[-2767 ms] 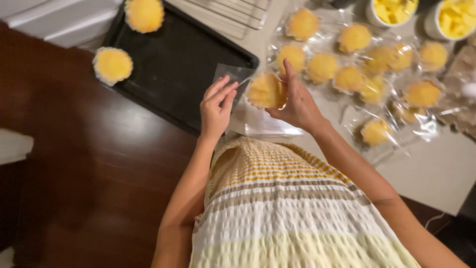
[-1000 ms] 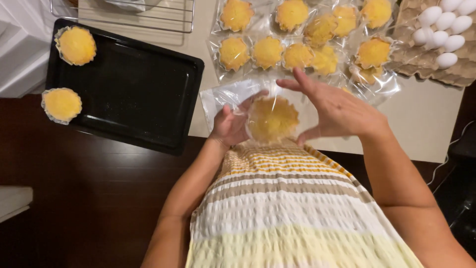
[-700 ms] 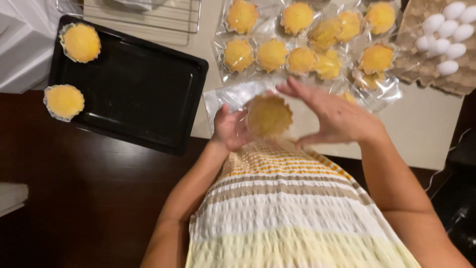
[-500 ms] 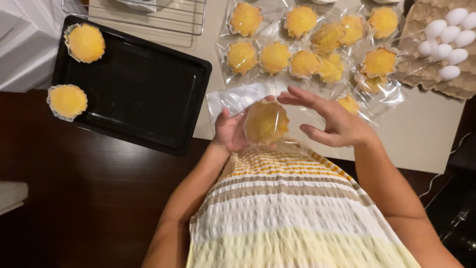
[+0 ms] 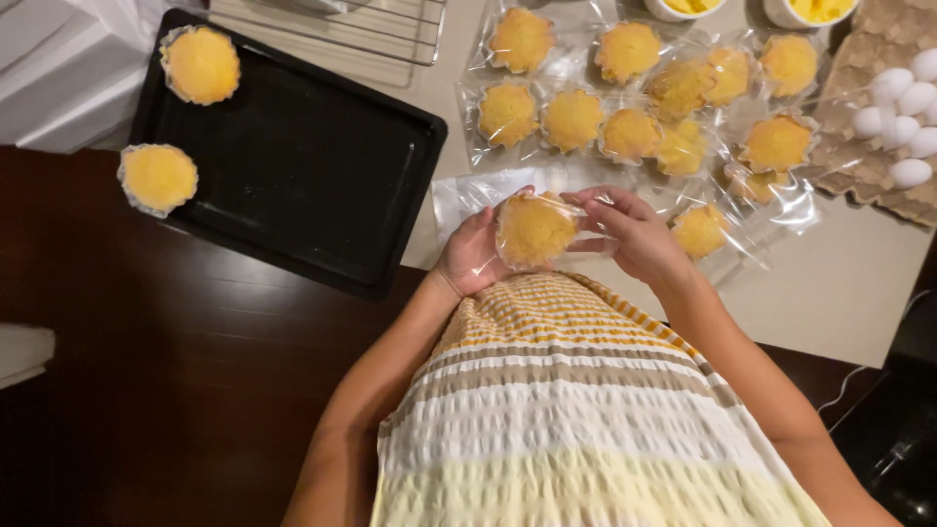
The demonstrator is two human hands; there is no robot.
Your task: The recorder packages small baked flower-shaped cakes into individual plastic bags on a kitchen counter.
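My left hand (image 5: 470, 256) cups a round yellow cake in a clear plastic bag (image 5: 534, 229) from the left side. My right hand (image 5: 632, 231) pinches the bag's right edge with thumb and fingers. Both hands hold it just above the table's near edge, over a stack of empty clear bags (image 5: 468, 193). Several bagged yellow cakes (image 5: 625, 117) lie in rows beyond my hands. Two unbagged cakes sit at the left: one (image 5: 200, 64) on the black baking tray (image 5: 303, 166), one (image 5: 157, 178) at its left rim.
A carton of white eggs (image 5: 893, 107) is at the far right. A wire cooling rack (image 5: 342, 24) lies behind the tray. Two white bowls of yellow pieces (image 5: 810, 8) stand at the top edge. White boxes (image 5: 59, 68) sit at the far left.
The cake has been turned and settled in its bag, and my right hand has come in from hovering over it to pinch the bag's right edge. My left hand keeps cupping it.
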